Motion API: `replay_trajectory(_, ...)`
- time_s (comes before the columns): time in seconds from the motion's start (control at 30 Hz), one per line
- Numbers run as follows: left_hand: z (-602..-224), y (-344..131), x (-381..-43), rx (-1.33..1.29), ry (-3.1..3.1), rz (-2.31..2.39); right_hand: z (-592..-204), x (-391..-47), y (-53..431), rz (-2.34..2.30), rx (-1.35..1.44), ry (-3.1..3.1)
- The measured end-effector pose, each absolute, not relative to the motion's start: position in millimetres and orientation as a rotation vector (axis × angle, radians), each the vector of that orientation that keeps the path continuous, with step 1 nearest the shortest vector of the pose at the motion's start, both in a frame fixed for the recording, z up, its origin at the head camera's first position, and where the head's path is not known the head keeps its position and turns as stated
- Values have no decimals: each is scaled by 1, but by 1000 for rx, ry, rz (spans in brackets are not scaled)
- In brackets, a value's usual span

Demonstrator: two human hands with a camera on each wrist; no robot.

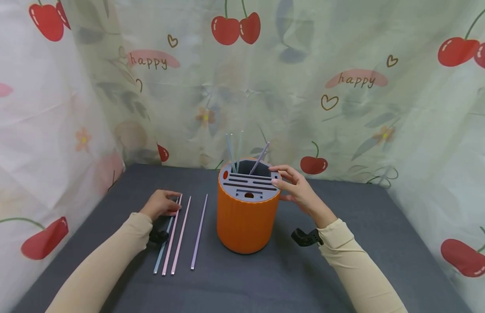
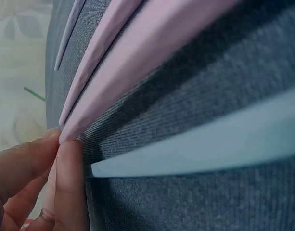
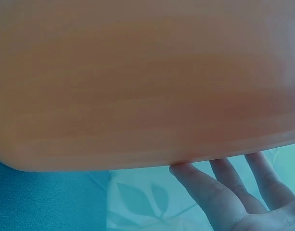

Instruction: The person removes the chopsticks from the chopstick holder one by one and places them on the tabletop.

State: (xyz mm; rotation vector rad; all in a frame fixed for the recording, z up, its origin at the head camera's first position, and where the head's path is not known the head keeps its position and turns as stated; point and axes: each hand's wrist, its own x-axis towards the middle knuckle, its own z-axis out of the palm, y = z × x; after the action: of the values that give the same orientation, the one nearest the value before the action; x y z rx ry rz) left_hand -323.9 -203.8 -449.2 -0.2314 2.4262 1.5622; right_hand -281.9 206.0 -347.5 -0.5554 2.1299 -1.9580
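My left hand pinches the narrow tip of a pink chopstick between thumb and finger. Beside that tip lies a light blue chopstick, close to the fingertips. A second pink chopstick and a purple chopstick lie to the right of it on the dark cloth. My right hand touches the right side of an orange round holder near its rim, fingers fairly straight in the right wrist view. The holder's grey slotted top has an open rear compartment, where several thin sticks stand leaning.
A dark cloth covers the table. Pale curtains with cherries and "happy" lettering hang behind and at both sides. Each wrist wears a black strap-on device.
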Motion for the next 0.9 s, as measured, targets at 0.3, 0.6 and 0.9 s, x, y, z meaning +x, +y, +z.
replay_trajectory(0.3,-451,-199,-327,-247,2463,1479,-346,-281,206,-1948,-554,2138)
replay_trajectory(0.6,-454,-199,-333,-281,2471,1422,-344,-281,205,-1949,-534,2133)
replay_trajectory(0.9,-455,-198,-334,-290,2475,1417,-345,-281,206,-1948,-549,2131)
